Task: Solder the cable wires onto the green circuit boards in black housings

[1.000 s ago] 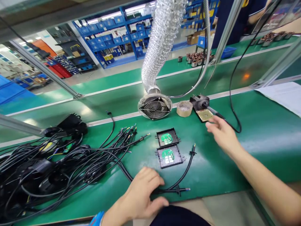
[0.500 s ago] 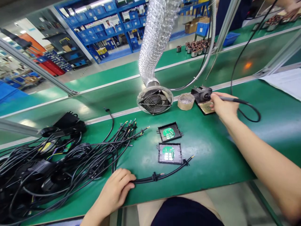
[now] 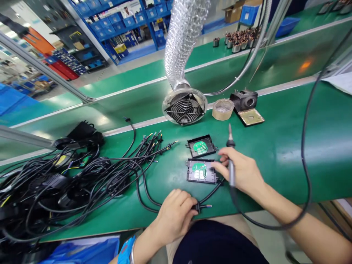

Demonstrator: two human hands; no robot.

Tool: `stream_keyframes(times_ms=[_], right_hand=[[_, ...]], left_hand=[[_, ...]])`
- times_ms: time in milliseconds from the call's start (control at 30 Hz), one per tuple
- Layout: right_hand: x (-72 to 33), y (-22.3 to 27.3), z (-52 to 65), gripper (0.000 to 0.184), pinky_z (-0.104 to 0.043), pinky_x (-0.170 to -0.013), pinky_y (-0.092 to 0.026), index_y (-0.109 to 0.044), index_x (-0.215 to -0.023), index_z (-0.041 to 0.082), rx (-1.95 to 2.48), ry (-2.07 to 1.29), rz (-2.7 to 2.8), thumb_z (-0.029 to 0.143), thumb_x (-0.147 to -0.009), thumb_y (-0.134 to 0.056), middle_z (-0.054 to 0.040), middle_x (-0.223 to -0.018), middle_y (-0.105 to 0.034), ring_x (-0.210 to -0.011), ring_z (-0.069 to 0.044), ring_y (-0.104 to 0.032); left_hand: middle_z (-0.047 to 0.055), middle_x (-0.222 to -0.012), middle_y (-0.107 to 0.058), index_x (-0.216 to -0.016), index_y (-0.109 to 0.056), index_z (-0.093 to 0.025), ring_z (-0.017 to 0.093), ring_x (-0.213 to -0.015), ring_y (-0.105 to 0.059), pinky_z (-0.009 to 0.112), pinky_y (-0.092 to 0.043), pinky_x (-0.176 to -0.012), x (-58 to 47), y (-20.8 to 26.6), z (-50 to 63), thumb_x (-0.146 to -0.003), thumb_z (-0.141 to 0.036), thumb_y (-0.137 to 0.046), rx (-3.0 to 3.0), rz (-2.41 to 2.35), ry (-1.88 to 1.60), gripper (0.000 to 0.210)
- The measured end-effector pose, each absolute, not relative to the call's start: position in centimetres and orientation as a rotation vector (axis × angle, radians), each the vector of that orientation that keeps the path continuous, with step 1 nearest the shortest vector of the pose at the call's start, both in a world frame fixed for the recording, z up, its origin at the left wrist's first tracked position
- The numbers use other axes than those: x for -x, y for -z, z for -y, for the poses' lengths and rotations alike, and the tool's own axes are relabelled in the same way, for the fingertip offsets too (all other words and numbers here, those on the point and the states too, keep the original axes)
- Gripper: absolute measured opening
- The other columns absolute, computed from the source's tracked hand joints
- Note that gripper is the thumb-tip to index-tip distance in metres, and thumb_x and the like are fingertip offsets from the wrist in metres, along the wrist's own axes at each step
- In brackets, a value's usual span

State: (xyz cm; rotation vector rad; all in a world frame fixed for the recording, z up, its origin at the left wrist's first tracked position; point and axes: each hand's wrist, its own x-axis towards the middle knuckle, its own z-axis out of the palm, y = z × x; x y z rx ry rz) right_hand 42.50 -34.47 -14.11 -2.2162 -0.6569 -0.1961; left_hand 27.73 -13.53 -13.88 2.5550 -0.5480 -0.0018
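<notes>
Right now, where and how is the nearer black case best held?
Grip the nearer case by its outer edges, probably from the left: it lies flat, its circuit board is exposed, and the right hand with the soldering iron crowds the right side.

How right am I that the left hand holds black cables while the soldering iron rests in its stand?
Partly: the head view shows the soldering iron in the right hand, not in its stand. The left hand does hold black cables.
</notes>
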Motion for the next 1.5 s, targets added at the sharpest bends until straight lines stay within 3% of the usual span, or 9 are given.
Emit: stream_keyframes(times_ms=[167,300,467,533,733,867,1000,1200,1500], right_hand=[[-43.5,14.1,33.9,0.023,-0.025,-0.061,-0.051,-0.053,-0.098,0.02,2.379,0.082,0.732,0.021,-0.076,-0.06,-0.001,-0.081,-0.062,-0.065,-0.014,-0.062],[-44.6,14.6,37.1,0.02,-0.025,-0.062,-0.052,-0.052,-0.097,0.021,2.345,0.189,0.693,0.024,-0.077,-0.057,0.0001,-0.079,-0.063,-0.064,-0.013,-0.063],[-44.1,13.2,38.1,0.016,-0.029,-0.064,-0.053,-0.056,-0.093,0.022,2.316,0.484,0.633,0.029,-0.08,-0.06,-0.0021,-0.079,-0.063,-0.068,-0.017,-0.063],[-43.1,11.9,37.1,0.016,-0.027,-0.066,-0.053,-0.056,-0.095,0.022,2.153,0.507,0.593,0.026,-0.081,-0.06,-0.0022,-0.082,-0.064,-0.069,-0.015,-0.063],[-41.4,10.5,33.8,0.02,-0.021,-0.066,-0.053,-0.051,-0.095,0.024,1.771,0.264,0.593,0.016,-0.08,-0.062,0.0018,-0.088,-0.066,-0.071,-0.011,-0.064],[-41.5,11.0,33.0,0.021,-0.021,-0.069,-0.054,-0.055,-0.097,0.025,1.744,0.376,0.632,0.017,-0.08,-0.064,0.002,-0.088,-0.067,-0.074,-0.011,-0.066],[-41.3,12.0,33.0,0.018,-0.027,-0.066,-0.055,-0.059,-0.094,0.025,1.829,0.438,0.551,0.025,-0.079,-0.068,0.0003,-0.085,-0.067,-0.07,-0.015,-0.065],[-41.5,13.3,32.4,0.022,-0.03,-0.064,-0.055,-0.058,-0.1,0.026,1.896,0.446,0.589,0.033,-0.081,-0.065,-0.0012,-0.085,-0.067,-0.068,-0.017,-0.066],[-41.2,13.1,31.2,0.02,-0.025,-0.066,-0.055,-0.056,-0.102,0.024,1.907,0.506,0.671,0.017,-0.083,-0.06,-0.0005,-0.085,-0.066,-0.072,-0.014,-0.066]], left_hand=[[0.003,-0.08,-0.054,-0.098,-0.051,-0.018,0.013,-0.073,-0.051,0.024,-0.042,-0.065,-27.9,12.0,12.6,-0.088,-0.017,-0.049,-2.301,0.28,-0.047,0.01],[0.0,-0.072,-0.053,-0.094,-0.054,-0.018,0.011,-0.065,-0.049,0.022,-0.04,-0.06,-30.3,9.5,13.1,-0.088,-0.029,-0.052,-2.198,0.062,0.084,0.012],[0.001,-0.078,-0.065,-0.129,-0.042,-0.02,0.009,-0.055,-0.048,0.02,-0.038,-0.054,-34.5,7.7,15.2,-0.091,-0.039,-0.046,-1.923,0.106,0.29,0.043],[0.001,-0.077,-0.067,-0.133,-0.041,-0.021,0.009,-0.052,-0.047,0.02,-0.038,-0.053,-35.7,7.5,16.0,-0.093,-0.04,-0.043,-1.914,0.134,0.306,0.044],[0.001,-0.08,-0.06,-0.105,-0.062,-0.019,0.01,-0.063,-0.047,0.02,-0.036,-0.057,-37.8,8.0,17.0,-0.081,-0.03,-0.059,-2.061,0.204,0.201,0.026],[0.002,-0.073,-0.055,-0.092,-0.059,-0.013,0.009,-0.057,-0.05,0.019,-0.038,-0.05,-38.4,8.9,16.8,-0.077,-0.042,-0.063,-1.729,0.067,0.272,0.033],[-0.003,-0.055,-0.048,-0.088,-0.058,-0.012,0.005,-0.04,-0.044,0.015,-0.031,-0.039,-38.2,9.8,16.9,-0.073,-0.052,-0.064,-1.579,-0.06,0.322,0.043],[-0.006,-0.048,-0.046,-0.087,-0.057,-0.013,0.005,-0.037,-0.044,0.013,-0.032,-0.035,-37.9,11.1,16.7,-0.075,-0.044,-0.063,-1.546,-0.124,0.237,0.033],[-0.001,-0.06,-0.051,-0.082,-0.057,-0.013,0.006,-0.047,-0.047,0.013,-0.04,-0.034,-37.9,11.5,16.1,-0.067,-0.048,-0.072,-1.304,-0.171,0.282,0.042]])
